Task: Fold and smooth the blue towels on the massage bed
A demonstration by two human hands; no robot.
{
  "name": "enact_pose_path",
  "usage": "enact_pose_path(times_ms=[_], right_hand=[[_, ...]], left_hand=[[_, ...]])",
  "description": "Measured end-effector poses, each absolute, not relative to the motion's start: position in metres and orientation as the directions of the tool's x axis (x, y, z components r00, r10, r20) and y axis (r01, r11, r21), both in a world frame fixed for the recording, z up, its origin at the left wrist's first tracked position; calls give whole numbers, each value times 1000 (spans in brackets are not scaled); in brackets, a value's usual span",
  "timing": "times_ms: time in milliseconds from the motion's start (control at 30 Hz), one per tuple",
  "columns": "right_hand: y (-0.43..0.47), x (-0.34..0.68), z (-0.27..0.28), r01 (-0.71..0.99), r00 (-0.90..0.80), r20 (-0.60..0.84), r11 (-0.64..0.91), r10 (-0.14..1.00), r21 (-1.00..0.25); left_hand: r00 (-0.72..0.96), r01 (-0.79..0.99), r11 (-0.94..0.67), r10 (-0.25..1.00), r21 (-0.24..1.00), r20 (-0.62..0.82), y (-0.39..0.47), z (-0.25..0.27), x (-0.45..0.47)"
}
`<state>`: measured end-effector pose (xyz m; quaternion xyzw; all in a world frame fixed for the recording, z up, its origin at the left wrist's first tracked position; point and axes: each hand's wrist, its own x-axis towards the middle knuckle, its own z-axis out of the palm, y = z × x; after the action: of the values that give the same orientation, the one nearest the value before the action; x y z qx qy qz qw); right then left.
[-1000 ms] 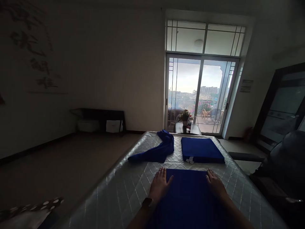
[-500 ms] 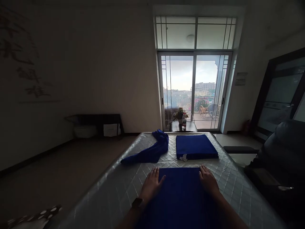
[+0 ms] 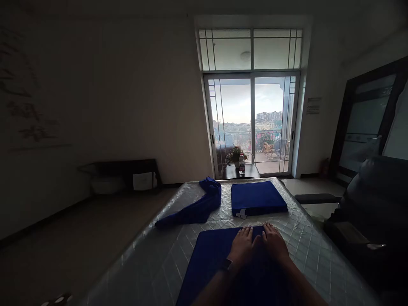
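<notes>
A flat, dark blue folded cloth (image 3: 204, 255) lies on the quilted silvery mattress (image 3: 153, 259) right in front of me. My left hand (image 3: 244, 246) rests flat on the cloth near its far edge, fingers stretched forward, a dark watch on the wrist. Close beside it, my right hand (image 3: 274, 242) lies flat at the far right part of the same cloth, fingers extended. Beyond my hands sits a neatly folded blue stack (image 3: 259, 197) with a white tag at its front edge. Left of that stack lies a crumpled blue cloth (image 3: 204, 208).
Past the mattress stands a small dark table (image 3: 229, 172) with a potted plant (image 3: 236, 155) and a bottle (image 3: 241, 165), before a sliding glass door (image 3: 236, 106). A dark armchair (image 3: 376, 195) is on the right. A low dark shelf (image 3: 124, 170) stands by the left wall.
My left hand has slid right across the cloth, from its left edge to beside my right hand. My right hand stays near the far right edge. The view has shifted slightly.
</notes>
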<state>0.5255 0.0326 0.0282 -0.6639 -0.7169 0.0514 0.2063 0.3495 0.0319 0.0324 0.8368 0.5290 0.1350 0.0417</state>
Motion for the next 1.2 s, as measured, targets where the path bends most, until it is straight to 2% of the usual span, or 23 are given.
enact_pose_path(times_ms=[100, 233, 533, 700, 867, 1200], right_hand=[[35, 527, 24, 937, -66, 230, 140, 971, -320], [35, 527, 27, 937, -54, 212, 123, 976, -328], [34, 525, 28, 938, -38, 223, 112, 974, -327], [35, 525, 25, 936, -31, 236, 112, 971, -335], [36, 526, 24, 922, -44, 260, 140, 964, -362], [40, 529, 17, 915, -46, 290, 157, 956, -371]], left_hand=[[442, 831, -490, 869, 265, 222, 29, 22, 381], [386, 855, -432, 900, 288, 204, 27, 22, 372], [151, 976, -170, 978, 133, 146, 30, 28, 225], [52, 989, -71, 988, 128, 145, 23, 23, 185], [51, 983, -76, 988, 168, 149, 21, 23, 185], [35, 983, -72, 977, 166, 211, 22, 19, 187]])
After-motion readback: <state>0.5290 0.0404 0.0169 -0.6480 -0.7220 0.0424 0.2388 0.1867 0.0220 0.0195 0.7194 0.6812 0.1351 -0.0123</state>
